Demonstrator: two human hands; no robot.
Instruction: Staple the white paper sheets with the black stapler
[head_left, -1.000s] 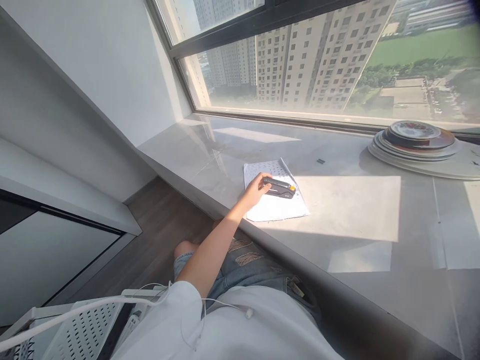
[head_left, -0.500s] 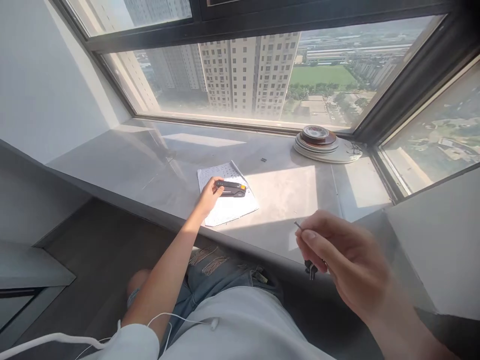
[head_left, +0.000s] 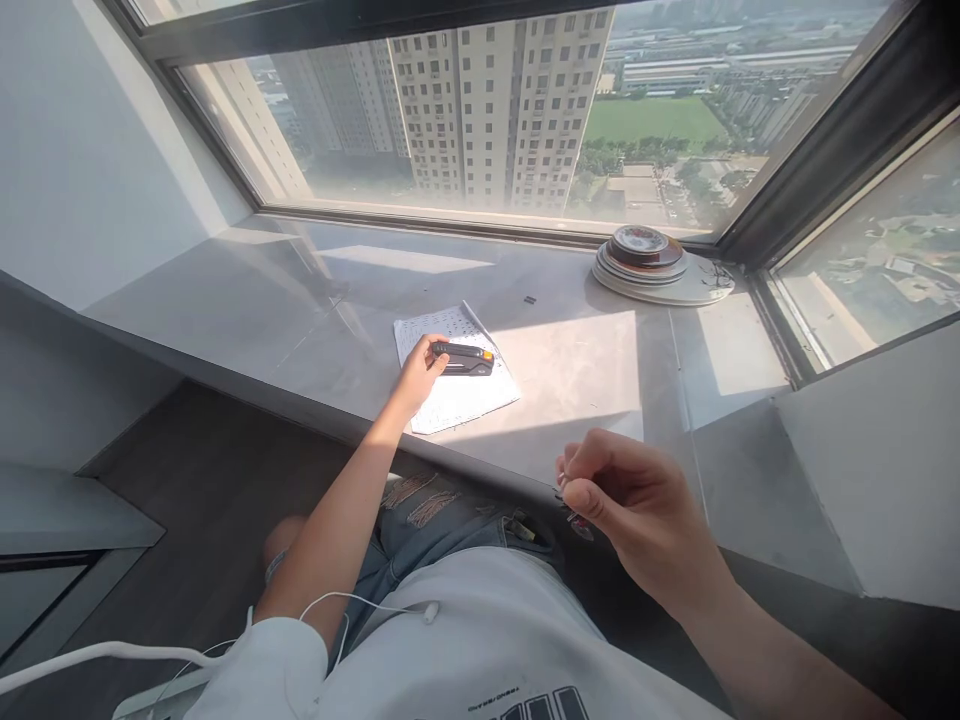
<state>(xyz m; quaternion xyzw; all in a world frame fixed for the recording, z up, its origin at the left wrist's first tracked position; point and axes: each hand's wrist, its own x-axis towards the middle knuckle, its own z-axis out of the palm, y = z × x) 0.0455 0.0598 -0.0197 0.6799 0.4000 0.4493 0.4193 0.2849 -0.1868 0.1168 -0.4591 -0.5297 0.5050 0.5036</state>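
My left hand [head_left: 425,372] is closed around the rear end of a black stapler [head_left: 466,358] with an orange patch near its front. The stapler is over a printed paper booklet [head_left: 457,405] on the sill; whether it touches the sheets I cannot tell. Closer to me on the right, my right hand [head_left: 637,520] is raised near the sill's front edge, thumb and index finger pinched. They grip a small thin metal piece [head_left: 564,478], mostly hidden by the fingers. A small dark and reddish item [head_left: 580,526] shows below that hand, its kind unclear.
A wide grey window sill [head_left: 360,350] runs under the window. Stacked plates [head_left: 641,262] stand at its back right corner. Small dark strips [head_left: 529,300] lie behind the booklet. A white cable [head_left: 112,652] crosses the lower left.
My right hand has moved left, and the metal piece is now more hidden. The view has tilted down slightly. My left hand keeps hold of the stapler over the booklet.
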